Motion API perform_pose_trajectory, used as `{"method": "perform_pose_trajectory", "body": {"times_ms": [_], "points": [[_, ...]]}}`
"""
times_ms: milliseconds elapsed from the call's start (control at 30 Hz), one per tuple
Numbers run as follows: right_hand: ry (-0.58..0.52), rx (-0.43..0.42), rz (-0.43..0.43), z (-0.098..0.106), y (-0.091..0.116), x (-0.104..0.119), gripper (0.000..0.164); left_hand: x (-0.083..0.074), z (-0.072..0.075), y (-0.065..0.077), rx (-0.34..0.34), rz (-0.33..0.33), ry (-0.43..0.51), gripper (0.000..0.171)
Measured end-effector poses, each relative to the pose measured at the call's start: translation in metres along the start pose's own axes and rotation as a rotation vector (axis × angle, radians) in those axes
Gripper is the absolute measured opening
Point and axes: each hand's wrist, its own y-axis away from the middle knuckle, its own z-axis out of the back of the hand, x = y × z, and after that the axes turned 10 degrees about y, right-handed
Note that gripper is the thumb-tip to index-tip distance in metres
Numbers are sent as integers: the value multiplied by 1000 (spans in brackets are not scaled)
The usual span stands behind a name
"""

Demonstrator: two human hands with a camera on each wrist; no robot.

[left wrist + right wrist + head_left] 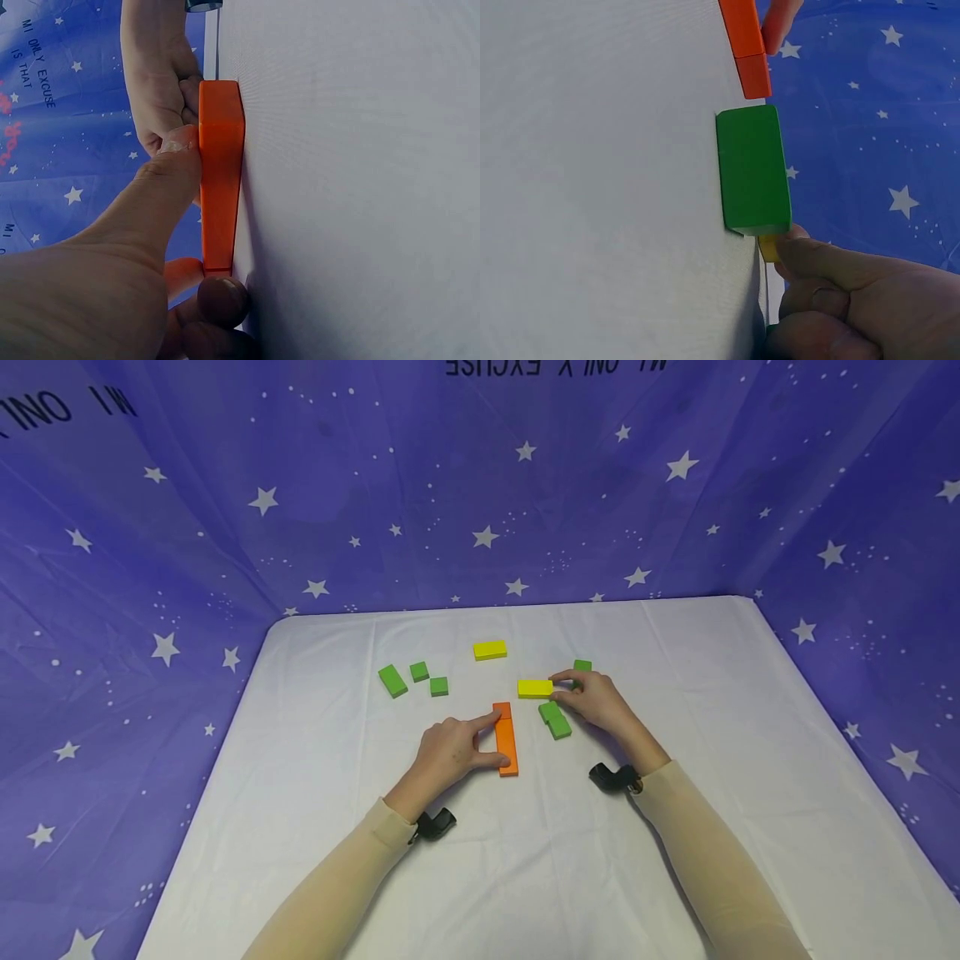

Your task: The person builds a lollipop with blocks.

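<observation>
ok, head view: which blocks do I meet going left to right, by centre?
Long green block → far small green block → near small green block → far yellow block → orange pair → near yellow block → stepped green shape → partly hidden green block.

Soft, even light fills the head view; both wrist views look dimmer, shadow darkening the counter (360, 187) near six o'clock.
</observation>
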Motion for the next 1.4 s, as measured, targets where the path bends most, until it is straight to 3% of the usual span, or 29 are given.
{"method": "perform_pose_trajectory", "body": {"times_ms": [567,733,1400], "points": [[-83,-59,-12,1,2,1,40,1,-1,0,-3,0,5,84],[-138,-54,-5,4,3,10,40,1,-1,1,-2,4,5,83],[-163,13,8,-7,-9,31,37,0,0,0,-1,-4,-11,83]]}}
